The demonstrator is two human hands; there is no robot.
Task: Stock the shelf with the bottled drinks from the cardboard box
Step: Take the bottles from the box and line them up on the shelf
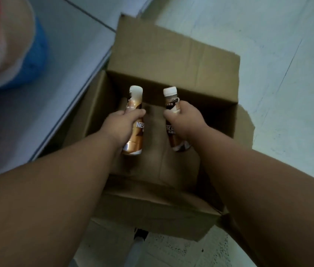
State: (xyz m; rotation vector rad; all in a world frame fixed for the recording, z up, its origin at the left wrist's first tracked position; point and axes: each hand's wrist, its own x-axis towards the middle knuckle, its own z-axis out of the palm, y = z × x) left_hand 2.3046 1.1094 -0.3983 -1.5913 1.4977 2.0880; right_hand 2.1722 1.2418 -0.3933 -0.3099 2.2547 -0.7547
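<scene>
An open cardboard box [171, 60] sits on the floor below me, its flaps spread and its inside bare where I can see it. My left hand [121, 126] grips a gold-brown coffee bottle [135, 140] with a white cap, held above the box's inside. My right hand [183, 120] grips a dark brown coffee bottle [171, 101] with a white cap, beside the first. The two bottles are upright and a small gap apart. Both forearms reach down from the bottom of the view.
A pale grey shelf board [55, 74] runs along the left, its edge next to the box. Blurred red, white and blue packages [7, 45] lie on it at the upper left. Light floor tiles [277, 54] lie to the right.
</scene>
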